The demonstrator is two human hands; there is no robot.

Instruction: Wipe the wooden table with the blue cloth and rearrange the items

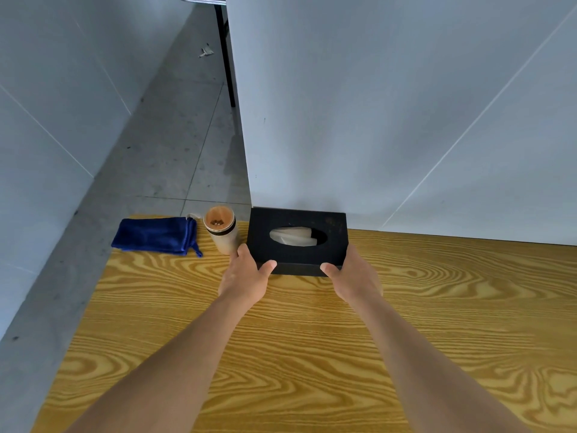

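Observation:
A black tissue box (334, 228) with a white tissue in its oval slot stands at the far edge of the wooden table (312, 339), against the white wall. My left hand (245, 275) grips its near left corner, thumb on the front edge. My right hand (352, 276) grips the near right corner the same way. A folded blue cloth (156, 235) lies at the table's far left corner. Between cloth and box stands a small wooden cylindrical jar (221, 232), close to my left hand's fingers.
A white wall panel (406, 120) rises right behind the table's far edge. The table's left edge drops to a grey tiled floor (175, 145). A black metal leg (226, 57) stands on the floor farther back.

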